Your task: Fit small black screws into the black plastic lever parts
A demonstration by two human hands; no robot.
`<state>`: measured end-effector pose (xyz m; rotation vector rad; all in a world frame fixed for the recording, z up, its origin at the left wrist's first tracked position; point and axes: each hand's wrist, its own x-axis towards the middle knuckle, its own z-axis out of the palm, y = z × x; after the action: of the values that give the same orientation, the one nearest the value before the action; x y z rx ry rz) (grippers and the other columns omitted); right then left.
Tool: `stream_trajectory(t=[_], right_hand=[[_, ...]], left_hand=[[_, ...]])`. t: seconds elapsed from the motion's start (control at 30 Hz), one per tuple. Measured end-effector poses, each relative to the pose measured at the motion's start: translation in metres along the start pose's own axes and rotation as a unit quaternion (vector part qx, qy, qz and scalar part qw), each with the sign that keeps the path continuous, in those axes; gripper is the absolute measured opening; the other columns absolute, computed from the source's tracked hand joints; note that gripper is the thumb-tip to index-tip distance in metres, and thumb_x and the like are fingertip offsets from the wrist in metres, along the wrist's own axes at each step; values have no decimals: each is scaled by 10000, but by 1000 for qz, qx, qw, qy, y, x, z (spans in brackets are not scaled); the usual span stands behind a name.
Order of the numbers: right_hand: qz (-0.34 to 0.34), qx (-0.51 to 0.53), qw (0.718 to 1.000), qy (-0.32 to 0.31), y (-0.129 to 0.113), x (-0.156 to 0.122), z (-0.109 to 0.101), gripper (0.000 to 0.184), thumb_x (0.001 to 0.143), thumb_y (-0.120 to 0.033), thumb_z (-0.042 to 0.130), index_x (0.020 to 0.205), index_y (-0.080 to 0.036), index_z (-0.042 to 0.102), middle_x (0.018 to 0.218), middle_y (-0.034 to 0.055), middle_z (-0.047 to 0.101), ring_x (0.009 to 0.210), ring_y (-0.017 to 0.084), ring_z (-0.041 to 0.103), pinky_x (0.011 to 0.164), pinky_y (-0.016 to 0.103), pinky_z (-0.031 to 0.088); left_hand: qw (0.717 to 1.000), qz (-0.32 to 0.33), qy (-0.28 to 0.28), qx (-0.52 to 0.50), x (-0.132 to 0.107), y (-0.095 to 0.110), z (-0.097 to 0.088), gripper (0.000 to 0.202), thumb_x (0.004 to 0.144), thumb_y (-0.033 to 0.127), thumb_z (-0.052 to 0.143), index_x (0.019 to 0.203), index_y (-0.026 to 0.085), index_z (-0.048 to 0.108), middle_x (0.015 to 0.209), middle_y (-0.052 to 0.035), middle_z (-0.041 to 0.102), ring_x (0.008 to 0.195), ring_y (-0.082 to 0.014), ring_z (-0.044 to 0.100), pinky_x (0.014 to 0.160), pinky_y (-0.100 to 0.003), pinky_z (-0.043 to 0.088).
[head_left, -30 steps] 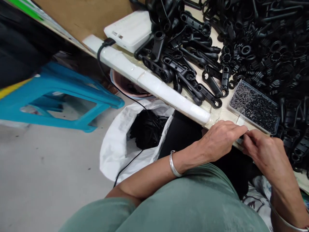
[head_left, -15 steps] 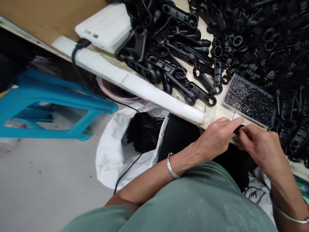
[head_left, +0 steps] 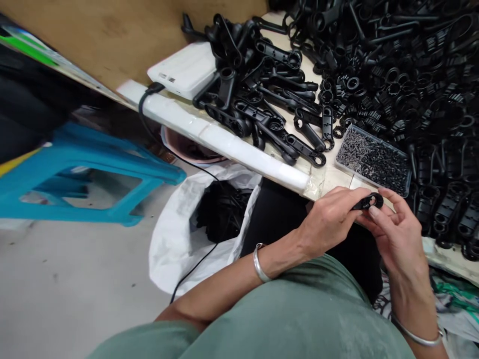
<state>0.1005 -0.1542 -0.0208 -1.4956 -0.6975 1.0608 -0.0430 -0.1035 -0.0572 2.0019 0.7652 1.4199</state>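
My left hand [head_left: 329, 222] and my right hand [head_left: 394, 234] meet at the near edge of the table [head_left: 337, 174]. Both pinch one small black plastic part [head_left: 368, 202] with a ring-shaped end, held just above the edge. The left fingers grip it from the left; the right thumb and fingers close on it from below and the right. A silver bangle [head_left: 258, 262] circles my left wrist. A clear tray of small black screws [head_left: 374, 160] lies just beyond the hands.
Heaps of black plastic arms [head_left: 269, 109] and ring parts [head_left: 411, 89] cover the table. A white box [head_left: 183, 75] with a black cable sits at the left end. Below stand a white sack of black parts [head_left: 209, 214], a pink basin [head_left: 187, 147] and a blue stool [head_left: 86, 169].
Both hands have lifted slightly from the table edge, and the black part now shows between the fingers. The right hand has turned palm-up. The view shifted a little.
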Motion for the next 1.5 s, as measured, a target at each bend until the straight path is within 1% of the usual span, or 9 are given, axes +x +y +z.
stream_trajectory(t=[0.37, 0.63, 0.8, 0.9, 1.03, 1.2, 1.27, 1.37, 1.5], right_hand=[[-8, 47, 995, 85, 4, 1, 19, 446, 508, -148, 836, 931, -186, 700, 743, -16, 705, 614, 105, 660, 545, 172, 561], [42, 123, 991, -16, 2, 2, 16, 462, 585, -275, 890, 1005, -222, 704, 853, 0, 717, 703, 126, 663, 656, 247, 605], [25, 75, 994, -74, -8, 9, 5, 543, 631, -316, 884, 1124, -233, 672, 897, 2, 712, 723, 137, 672, 693, 270, 609], [-26, -4, 998, -59, -23, 12, -20, 580, 696, -345, 844, 1224, -250, 625, 933, 9, 714, 611, 122, 636, 614, 285, 591], [-149, -160, 974, 61, -53, 12, -87, 536, 782, -374, 766, 1288, -270, 624, 1114, 63, 710, 561, 97, 572, 533, 272, 532], [-208, -402, 840, 297, -91, 23, -194, 600, 784, -303, 682, 1369, -184, 623, 1095, 132, 702, 589, 121, 539, 467, 258, 453], [-195, -466, 798, 329, -102, 35, -225, 606, 788, -243, 635, 1388, -162, 605, 1187, 165, 690, 668, 153, 592, 492, 266, 464], [-180, -490, 786, 331, -109, 56, -251, 553, 788, -167, 604, 1338, -121, 643, 1233, 196, 680, 807, 196, 646, 555, 278, 487], [-196, -506, 780, 311, -105, 77, -256, 490, 836, -186, 586, 1310, -85, 662, 1142, 192, 710, 796, 193, 639, 640, 304, 490]], left_hand=[[1000, -10, 6, -25, -5, 7, 2, 261, 910, 61, 617, 1159, 138, 616, 1056, -60, 754, 978, -142, 709, 913, -266, 592], [1000, -25, 1, -14, 1, 9, -6, 266, 893, 56, 643, 1135, 166, 625, 1041, -41, 755, 961, -129, 715, 893, -232, 593], [999, -9, -31, -27, 4, 8, -9, 271, 926, 121, 637, 1187, 189, 616, 1095, -60, 741, 1008, -153, 709, 913, -275, 595], [997, -6, -72, -24, 4, 5, -15, 328, 940, 231, 652, 1262, 200, 593, 1138, -82, 726, 1078, -193, 688, 934, -324, 595], [998, 11, -49, 46, 7, -2, -29, 294, 942, 203, 636, 1236, 213, 623, 1121, -63, 728, 1091, -199, 679, 958, -327, 579], [991, 14, 21, 133, 15, -12, -42, 236, 900, 125, 650, 1104, 236, 693, 998, -9, 750, 950, -177, 706, 925, -304, 574], [986, 18, 32, 164, 19, -15, -45, 195, 900, 135, 650, 1062, 227, 709, 973, -9, 756, 914, -171, 706, 891, -292, 579], [977, 27, 46, 206, 24, -18, -50, 146, 912, 174, 636, 1018, 212, 728, 951, -19, 767, 896, -179, 704, 862, -301, 581], [972, 5, 67, 226, 26, -24, -57, 152, 915, 272, 630, 1013, 278, 746, 933, 22, 767, 877, -210, 701, 841, -378, 594]])
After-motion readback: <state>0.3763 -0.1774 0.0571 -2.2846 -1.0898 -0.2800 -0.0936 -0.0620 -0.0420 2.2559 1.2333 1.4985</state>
